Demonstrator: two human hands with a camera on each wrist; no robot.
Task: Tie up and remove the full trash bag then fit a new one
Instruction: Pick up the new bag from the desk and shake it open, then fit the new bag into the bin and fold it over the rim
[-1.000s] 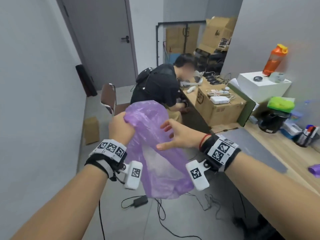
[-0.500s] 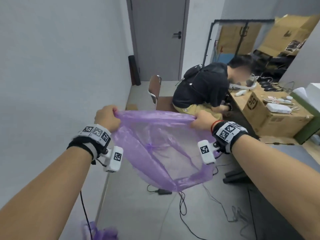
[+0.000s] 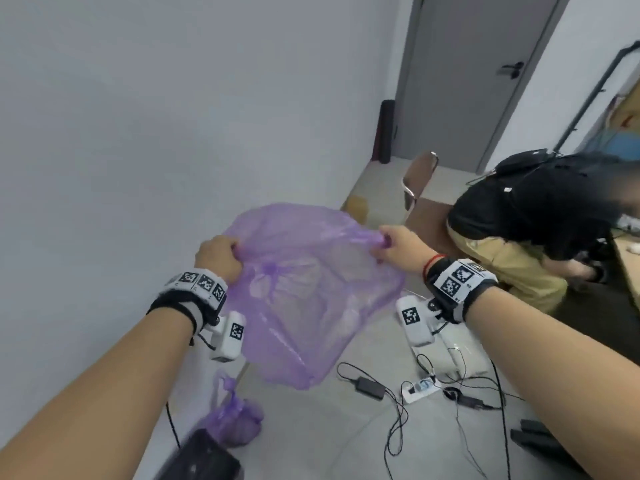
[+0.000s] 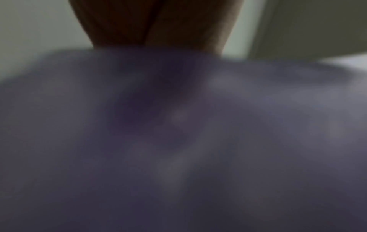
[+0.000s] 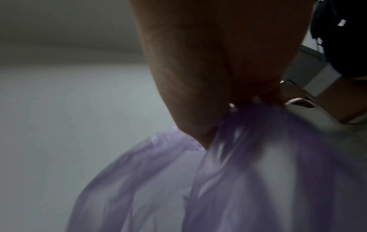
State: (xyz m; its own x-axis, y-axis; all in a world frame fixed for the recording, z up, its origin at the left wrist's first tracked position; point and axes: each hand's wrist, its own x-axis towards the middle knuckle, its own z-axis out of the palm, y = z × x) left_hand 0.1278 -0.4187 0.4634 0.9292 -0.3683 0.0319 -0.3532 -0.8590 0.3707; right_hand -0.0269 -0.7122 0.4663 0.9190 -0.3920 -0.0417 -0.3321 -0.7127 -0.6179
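Observation:
A new, thin purple trash bag [image 3: 311, 292] billows in the air between my hands, its mouth spread toward me. My left hand [image 3: 220, 254] grips the rim on the left and my right hand [image 3: 398, 244] pinches the rim on the right. In the left wrist view the purple film [image 4: 178, 141] fills the blurred picture below the fist. The right wrist view shows the bunched rim [image 5: 252, 119] running out of my fingers. The tied full purple bag [image 3: 235, 417] sits on the floor by the wall, next to the dark bin [image 3: 204, 459] at the lower edge.
A seated person in a black shirt [image 3: 533, 216] bends over at the right, beside a chair [image 3: 415, 181]. Cables, a power strip [image 3: 419, 389] and an adapter [image 3: 370, 388] lie on the floor ahead. A white wall runs along the left and a grey door [image 3: 478, 81] stands at the back.
My view has swung left and downward, bringing the tied bag and the bin into sight. The bag has puffed up with air, and both hands still hold its rim apart.

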